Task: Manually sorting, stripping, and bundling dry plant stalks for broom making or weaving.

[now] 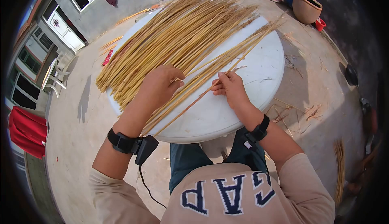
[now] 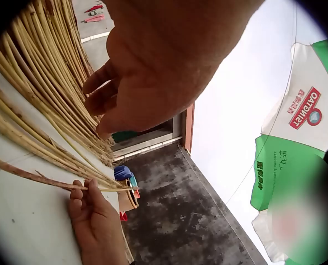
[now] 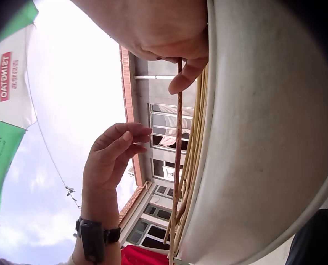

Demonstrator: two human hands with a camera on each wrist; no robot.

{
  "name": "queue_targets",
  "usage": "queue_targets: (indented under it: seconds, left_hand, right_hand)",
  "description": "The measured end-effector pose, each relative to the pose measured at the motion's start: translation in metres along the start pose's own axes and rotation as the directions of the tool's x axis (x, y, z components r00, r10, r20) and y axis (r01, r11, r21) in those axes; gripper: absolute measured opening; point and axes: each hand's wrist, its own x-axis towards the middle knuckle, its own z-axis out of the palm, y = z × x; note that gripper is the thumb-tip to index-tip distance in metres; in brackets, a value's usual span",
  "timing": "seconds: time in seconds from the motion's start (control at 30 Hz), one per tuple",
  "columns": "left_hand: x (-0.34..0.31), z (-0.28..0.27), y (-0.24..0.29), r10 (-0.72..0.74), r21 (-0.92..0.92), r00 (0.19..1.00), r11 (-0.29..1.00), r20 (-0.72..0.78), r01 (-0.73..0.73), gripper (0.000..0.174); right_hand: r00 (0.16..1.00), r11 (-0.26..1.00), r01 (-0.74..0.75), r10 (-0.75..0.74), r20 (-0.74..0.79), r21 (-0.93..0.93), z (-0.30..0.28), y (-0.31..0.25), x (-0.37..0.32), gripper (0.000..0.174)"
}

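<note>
Stalk axis: brown stalk (image 1: 190, 106) ran diagonally, near-left to far-right.
Right hand (image 1: 233, 87): pinched it mid-length; the nearer hand.
Left hand (image 1: 160, 87): relaxed fingers rested on the straw bundle (image 1: 174, 37) beside.

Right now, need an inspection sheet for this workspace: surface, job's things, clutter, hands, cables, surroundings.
Surface: round white table, bare on its right part.
Job's things: large pile of yellow stalks fanned across the table; one brown stalk drawn apart from it.
Clutter: straw scraps on the ground; clay pot beyond the table.
Hands: left hand has its fingertips on the yellow stalks, grip unclear; right hand pinches the brown stalk.
Cables: black cable hangs from the left wrist unit.
Surroundings: concrete yard, red cloth, green and white parasol overhead.
</note>
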Motion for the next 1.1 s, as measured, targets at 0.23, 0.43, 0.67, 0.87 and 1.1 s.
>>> queue_targets:
  seconds: [0.23,0.43,0.67,0.87,1.1]
  left_hand:
    - [0.075,0.08,-0.029,0.127,0.294,0.992,0.948,0.014,-0.126,0.017]
    - [0.081,0.097,-0.047,0.144,0.43,0.989,0.896,-0.043,-0.112,0.012]
    - [0.065,0.067,-0.013,-0.108,-0.129,0.994,0.986,-0.023,0.104,0.012]
    - [0.041,0.083,0.012,-0.151,-0.173,0.974,0.968,0.167,0.18,0.011]
    - [0.044,0.078,-0.006,-0.156,-0.446,0.943,0.851,0.294,0.279,0.016]
  right_hand:
    - [1.0,0.999,-0.006,0.006,0.009,0.047,0.0,-0.001,-0.001,0.023]
    - [0.998,0.998,-0.049,0.048,0.044,0.027,-0.001,-0.006,-0.004,0.022]
    - [0.998,0.998,-0.042,0.04,0.046,0.051,-0.002,-0.006,-0.004,0.02]
    - [0.999,0.979,-0.007,-0.004,0.054,0.204,-0.005,-0.007,-0.005,0.018]
    - [0.998,0.954,-0.043,0.026,0.06,0.297,-0.005,-0.002,-0.003,0.022]
